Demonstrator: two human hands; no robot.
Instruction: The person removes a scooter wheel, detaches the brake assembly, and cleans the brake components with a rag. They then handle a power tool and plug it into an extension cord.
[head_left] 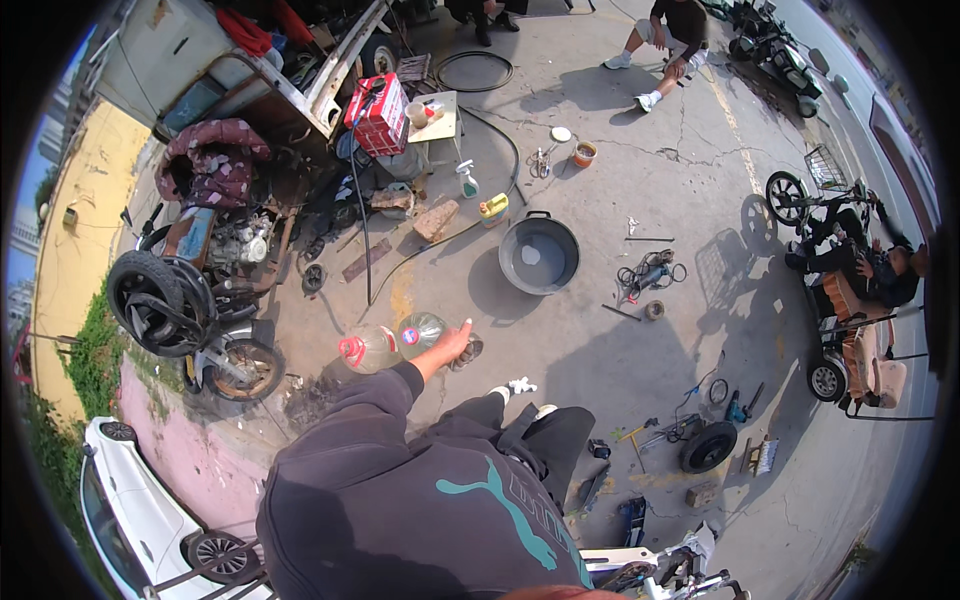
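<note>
My left hand (453, 345) reaches forward, bare, with its thumb apart from the rest. It looks open, and nothing visible is held, though its fingers are partly hidden. Just left of it stands a large clear plastic bottle (421, 328) with a bluish label, partly covered by my forearm. Beside that is another clear bottle (372, 350) with a red cap. Under my hand shows a dark grey object (467, 355), perhaps a shoe. My right hand cannot be made out. Farther ahead sits a black tub (540, 253) with water in it.
A yellow jug (494, 209), spray bottle (467, 180) and brick (436, 221) lie beyond the bottles, near a hose. Tools, including a power tool (653, 272) and small tyre (708, 447), lie to the right. Motorcycle parts (237, 368) stand left. Other people sit at the back and right.
</note>
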